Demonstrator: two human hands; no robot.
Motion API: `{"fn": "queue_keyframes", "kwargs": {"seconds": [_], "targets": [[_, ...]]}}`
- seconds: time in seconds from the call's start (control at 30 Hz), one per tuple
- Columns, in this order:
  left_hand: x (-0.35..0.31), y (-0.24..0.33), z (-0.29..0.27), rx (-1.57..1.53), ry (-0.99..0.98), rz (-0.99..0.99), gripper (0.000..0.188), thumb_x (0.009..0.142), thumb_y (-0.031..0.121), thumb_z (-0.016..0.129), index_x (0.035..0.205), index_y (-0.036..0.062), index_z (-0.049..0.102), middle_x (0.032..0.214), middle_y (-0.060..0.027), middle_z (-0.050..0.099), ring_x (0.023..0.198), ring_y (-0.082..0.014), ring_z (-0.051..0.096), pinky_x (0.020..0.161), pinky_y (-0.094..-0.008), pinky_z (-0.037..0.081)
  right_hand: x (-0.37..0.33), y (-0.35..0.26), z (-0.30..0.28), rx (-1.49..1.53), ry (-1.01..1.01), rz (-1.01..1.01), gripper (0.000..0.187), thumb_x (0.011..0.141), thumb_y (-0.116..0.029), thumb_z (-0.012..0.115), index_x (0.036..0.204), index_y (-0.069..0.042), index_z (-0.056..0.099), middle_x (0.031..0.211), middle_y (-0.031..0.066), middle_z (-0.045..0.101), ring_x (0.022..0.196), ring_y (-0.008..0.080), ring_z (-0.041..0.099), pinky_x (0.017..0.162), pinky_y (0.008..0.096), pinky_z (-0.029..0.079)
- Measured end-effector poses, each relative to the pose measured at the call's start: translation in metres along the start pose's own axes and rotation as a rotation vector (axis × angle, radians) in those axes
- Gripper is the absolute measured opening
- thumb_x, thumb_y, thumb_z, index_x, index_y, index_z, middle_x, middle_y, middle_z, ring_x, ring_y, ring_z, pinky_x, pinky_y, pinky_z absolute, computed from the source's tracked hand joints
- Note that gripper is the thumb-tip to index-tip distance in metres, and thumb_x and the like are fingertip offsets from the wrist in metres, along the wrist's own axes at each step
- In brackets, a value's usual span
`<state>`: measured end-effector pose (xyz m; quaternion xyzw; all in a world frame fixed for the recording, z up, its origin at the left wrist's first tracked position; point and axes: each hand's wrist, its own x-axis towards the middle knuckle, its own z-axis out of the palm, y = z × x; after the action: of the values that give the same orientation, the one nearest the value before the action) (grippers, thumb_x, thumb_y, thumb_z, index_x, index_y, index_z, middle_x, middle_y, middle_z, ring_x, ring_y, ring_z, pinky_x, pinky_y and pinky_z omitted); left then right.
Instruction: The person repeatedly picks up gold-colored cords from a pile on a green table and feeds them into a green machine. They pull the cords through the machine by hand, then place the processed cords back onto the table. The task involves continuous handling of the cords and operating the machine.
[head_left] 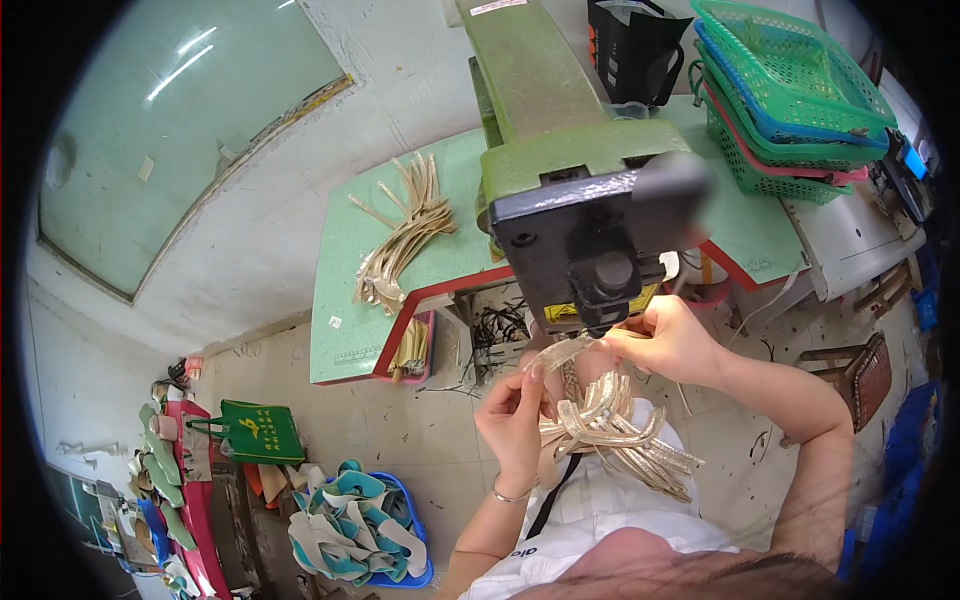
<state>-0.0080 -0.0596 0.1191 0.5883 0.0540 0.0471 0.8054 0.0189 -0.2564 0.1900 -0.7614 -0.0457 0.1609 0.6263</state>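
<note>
Between my two hands stretches a pale gold strap (560, 353), just below the black head (575, 235) of a green machine (535, 80). My left hand (512, 415) pinches the strap's left part between thumb and fingers. Closer to the machine's lower tip, my right hand (655, 338) is closed on the right part of the strap. The tip hides some of the strap there, so contact cannot be told. A bundle of similar gold straps (625, 435) lies across my lap, under the hands.
More straps (412, 235) lie in a bunch on the green table (350, 270), left of the machine. Stacked plastic baskets (790, 110) and a black bag (637, 50) stand behind to the right. A blue basket (425, 560) of cut pieces and a green bag (262, 432) sit lower left.
</note>
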Motion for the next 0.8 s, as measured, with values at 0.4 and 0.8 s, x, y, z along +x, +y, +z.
{"fn": "queue_keyframes", "kwargs": {"seconds": [0.4,0.8], "targets": [[0.036,0.016,0.009,0.537,-0.414,0.118,0.013,0.079,0.01,0.07,0.083,0.0021,0.062,0.069,0.0041,0.054,0.06,-0.0026,0.042,0.052,-0.0179,0.032,0.02,-0.018,-0.018,-0.646,0.007,-0.394,0.037,0.075,-0.019,0.073,0.105,-0.002,0.059,0.104,0.0095,0.063,0.087,0.0156,0.059,0.079,0.0297,0.046],[0.035,0.008,-0.005,0.219,-0.405,-0.023,0.008,0.083,0.007,0.065,0.085,-0.0005,0.063,0.068,0.0058,0.055,0.06,0.0002,0.043,0.053,-0.0157,0.033,0.003,0.048,-0.059,0.412,-0.287,0.189,0.045,0.096,-0.039,0.038,0.1,0.002,0.054,0.091,0.0135,0.063,0.08,0.0237,0.064,0.075,0.0354,0.05]]}}
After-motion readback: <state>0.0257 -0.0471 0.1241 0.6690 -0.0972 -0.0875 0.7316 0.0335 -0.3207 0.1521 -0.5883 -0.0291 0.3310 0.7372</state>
